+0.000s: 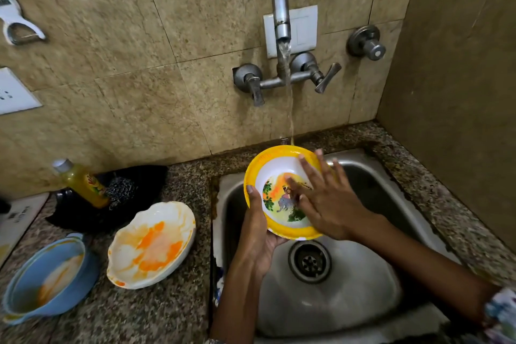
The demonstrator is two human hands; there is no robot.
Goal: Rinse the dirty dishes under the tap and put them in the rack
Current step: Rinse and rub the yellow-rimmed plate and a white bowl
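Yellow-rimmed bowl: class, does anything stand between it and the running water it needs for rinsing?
Nothing visible does. The left hand grips the yellow-rimmed bowl over the sink, and the water stream falls unblocked to the bowl's far rim. The right hand lies flat inside the bowl, beside the stream, not under it.

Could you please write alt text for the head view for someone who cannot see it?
Left hand holds a yellow bowl over the sink under the running tap; right hand rubs inside. Two stained dishes wait on the counter.
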